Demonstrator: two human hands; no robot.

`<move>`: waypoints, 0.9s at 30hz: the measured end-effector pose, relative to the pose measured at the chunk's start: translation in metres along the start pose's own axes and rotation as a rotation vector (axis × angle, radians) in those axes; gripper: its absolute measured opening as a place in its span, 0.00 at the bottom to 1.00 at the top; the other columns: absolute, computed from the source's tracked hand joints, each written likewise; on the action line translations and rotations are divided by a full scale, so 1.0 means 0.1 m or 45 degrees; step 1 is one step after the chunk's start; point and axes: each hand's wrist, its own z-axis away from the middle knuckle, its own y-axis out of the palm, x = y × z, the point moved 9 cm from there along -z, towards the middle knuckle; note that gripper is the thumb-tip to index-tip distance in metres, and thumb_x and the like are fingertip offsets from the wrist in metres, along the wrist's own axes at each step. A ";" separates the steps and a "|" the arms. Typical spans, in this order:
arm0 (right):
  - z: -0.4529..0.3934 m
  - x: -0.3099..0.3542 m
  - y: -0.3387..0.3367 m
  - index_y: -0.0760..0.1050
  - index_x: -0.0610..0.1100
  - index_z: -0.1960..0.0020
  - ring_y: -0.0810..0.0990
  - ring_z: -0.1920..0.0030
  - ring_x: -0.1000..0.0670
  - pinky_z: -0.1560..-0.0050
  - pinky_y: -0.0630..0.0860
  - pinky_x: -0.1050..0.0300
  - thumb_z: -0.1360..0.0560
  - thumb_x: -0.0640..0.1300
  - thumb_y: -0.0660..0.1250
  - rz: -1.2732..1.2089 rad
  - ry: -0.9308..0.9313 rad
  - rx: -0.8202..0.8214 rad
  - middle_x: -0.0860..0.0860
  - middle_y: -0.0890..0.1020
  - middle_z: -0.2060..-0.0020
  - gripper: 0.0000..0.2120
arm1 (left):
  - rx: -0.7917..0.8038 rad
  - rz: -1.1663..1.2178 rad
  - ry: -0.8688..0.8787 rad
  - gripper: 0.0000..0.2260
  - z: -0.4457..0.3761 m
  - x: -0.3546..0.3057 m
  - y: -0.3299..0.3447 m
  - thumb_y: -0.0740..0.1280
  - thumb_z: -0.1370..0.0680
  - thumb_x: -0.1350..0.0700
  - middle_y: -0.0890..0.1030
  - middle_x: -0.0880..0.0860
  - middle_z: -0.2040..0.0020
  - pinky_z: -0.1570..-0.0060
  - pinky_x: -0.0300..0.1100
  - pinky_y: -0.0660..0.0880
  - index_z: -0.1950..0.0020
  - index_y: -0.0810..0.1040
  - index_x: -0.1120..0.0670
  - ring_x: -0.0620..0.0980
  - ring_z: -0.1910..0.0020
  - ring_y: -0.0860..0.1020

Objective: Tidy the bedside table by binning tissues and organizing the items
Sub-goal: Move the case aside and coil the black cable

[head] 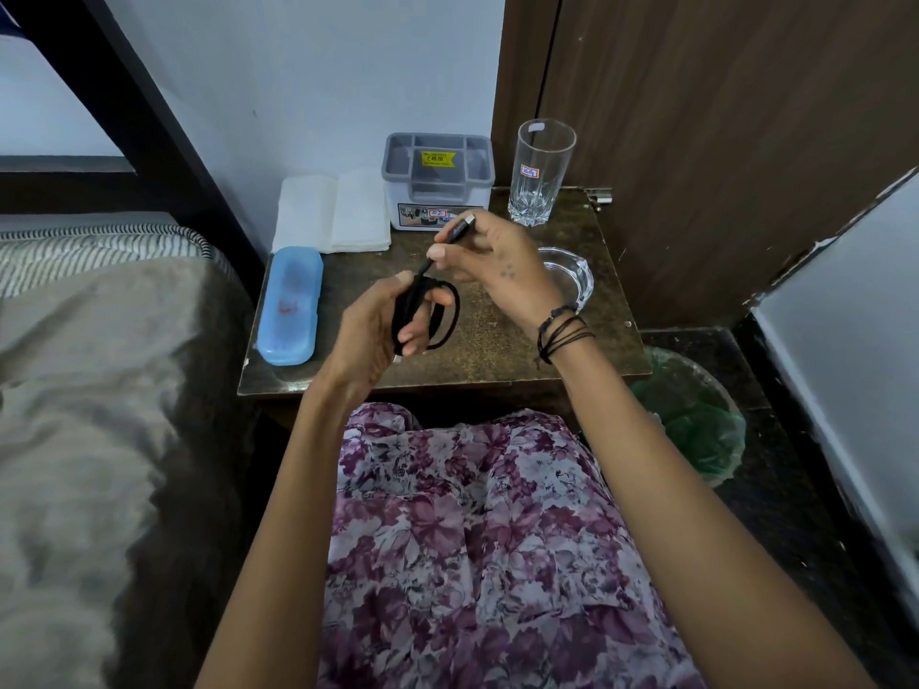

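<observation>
Above the brown bedside table, my left hand grips a coiled black cable. My right hand pinches the cable's plug end near the silver connector. A folded white tissue lies at the table's back left. A blue plastic case rests along the left edge. A grey compartment organizer stands at the back, with a tall clear glass to its right. A glass ashtray sits partly hidden behind my right wrist.
A bin lined with a green bag stands on the floor right of the table. A bed with a grey blanket borders the left side. A brown wooden door rises behind the table. My lap in floral cloth fills the foreground.
</observation>
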 end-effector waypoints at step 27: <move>0.33 -0.54 0.25 0.49 0.48 0.26 0.80 0.49 0.50 0.38 0.73 0.52 0.30 0.42 0.73 -0.430 0.461 -0.076 0.47 0.82 0.55 0.42 | -0.844 -1.059 0.429 0.14 0.25 -0.08 -0.08 0.52 0.21 0.56 0.80 0.58 0.49 0.55 0.42 0.73 0.42 0.73 0.59 0.53 0.51 0.78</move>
